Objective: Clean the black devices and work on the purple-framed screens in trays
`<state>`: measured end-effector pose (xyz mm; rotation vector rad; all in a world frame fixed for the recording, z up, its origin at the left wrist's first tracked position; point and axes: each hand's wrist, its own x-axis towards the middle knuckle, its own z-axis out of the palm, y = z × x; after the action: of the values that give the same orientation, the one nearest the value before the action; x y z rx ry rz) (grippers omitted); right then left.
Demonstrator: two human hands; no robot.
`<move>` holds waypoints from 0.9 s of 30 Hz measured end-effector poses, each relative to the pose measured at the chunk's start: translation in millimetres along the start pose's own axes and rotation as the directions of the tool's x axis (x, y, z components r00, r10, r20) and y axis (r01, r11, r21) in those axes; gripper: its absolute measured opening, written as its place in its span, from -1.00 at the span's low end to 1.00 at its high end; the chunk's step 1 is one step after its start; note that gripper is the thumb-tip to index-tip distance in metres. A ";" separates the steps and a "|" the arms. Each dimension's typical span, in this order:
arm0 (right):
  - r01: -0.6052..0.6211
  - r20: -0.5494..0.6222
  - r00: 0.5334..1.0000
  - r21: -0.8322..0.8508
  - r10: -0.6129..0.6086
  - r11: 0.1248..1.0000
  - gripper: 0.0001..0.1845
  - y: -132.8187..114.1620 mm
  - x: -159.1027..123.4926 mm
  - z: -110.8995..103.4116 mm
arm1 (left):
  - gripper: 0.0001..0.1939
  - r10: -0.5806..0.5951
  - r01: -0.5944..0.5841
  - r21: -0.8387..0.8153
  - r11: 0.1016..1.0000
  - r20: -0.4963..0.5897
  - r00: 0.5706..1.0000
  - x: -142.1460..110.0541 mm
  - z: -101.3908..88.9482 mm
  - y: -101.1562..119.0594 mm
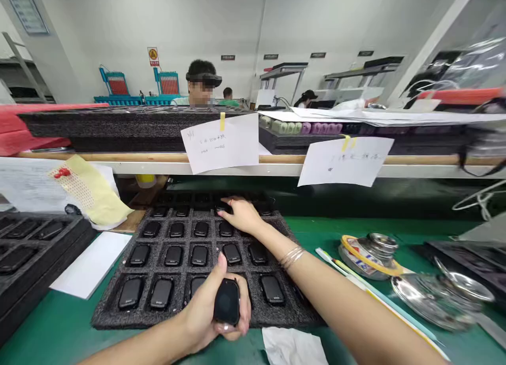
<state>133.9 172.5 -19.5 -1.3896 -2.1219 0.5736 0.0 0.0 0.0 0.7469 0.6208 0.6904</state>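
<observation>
Head-worn view, facing forward and down, close above the hands (201,315)

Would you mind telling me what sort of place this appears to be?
It looks like an electronics assembly or inspection workshop. Rows of small black devices sit in a foam tray on a green mat, and a co-worker sits at the facing bench.
</observation>
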 end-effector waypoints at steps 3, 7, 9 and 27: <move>0.006 0.002 1.000 0.058 -0.007 0.998 -0.72 -9.3 -4.1 -0.6 | -0.23 0.034 -0.029 0.114 0.993 -0.046 0.998 -2.9 -1.6 1.2; 0.061 0.016 0.998 0.206 -0.065 0.977 -0.75 -33.9 -37.5 -20.8 | -0.29 0.026 -0.023 0.068 0.997 -0.043 0.999 -0.6 -6.0 2.4; 0.118 0.026 0.991 0.275 -0.130 0.954 -0.72 -48.8 -66.6 -36.1 | -0.37 0.008 -0.010 -0.049 0.999 -0.029 1.000 1.9 -9.6 1.5; 0.412 -0.313 0.899 0.366 -0.307 0.834 -0.91 -69.0 -149.4 -42.0 | -0.53 0.046 -0.084 -0.371 0.925 -0.110 0.993 2.5 -12.8 0.0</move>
<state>161.6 10.8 24.7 -0.7449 -1.8512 0.6270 -7.6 6.9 -8.1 0.3786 0.5336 0.8823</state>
